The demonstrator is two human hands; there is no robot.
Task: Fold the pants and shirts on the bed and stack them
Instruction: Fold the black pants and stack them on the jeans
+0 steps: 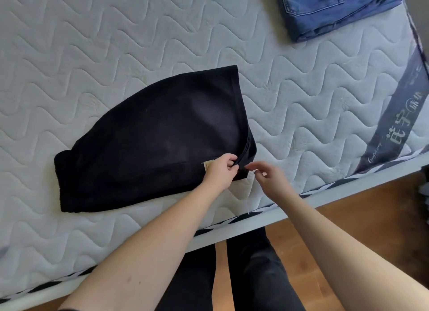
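Closest to the camera, two bare forearms reach out over dark trouser legs and a strip of brown wooden floor (348,218), and both hands meet at the near right corner of the folded black fleece garment (151,134). That garment is the landmark, lying flat on the white quilted mattress (92,43) of the bed, close to its near edge.

The left hand (220,170) is right on the garment's near corner, fingers (229,158) curled in and pinching the dark hem just beside a small tan label (207,165). The right hand (267,176) hovers just to the right of that same corner, fingers (257,165) loosely spread and relaxed, holding nothing, though a thin pale thread seems to dangle below it; hard to be sure.

Now the score. Far beyond the black garment, up and to its right at the mattress corner, sits a folded pair of blue denim jeans (329,11), so one piece looks finished. The black piece is already doubled over into a compact shape, but its edges bulge and that corner is being tidied. My read: folding is well advanced on this item, with at most a last fold or tuck left. Nothing is stacked yet; the two pieces lie well apart. Whether more clothes wait out of view, I cannot tell.
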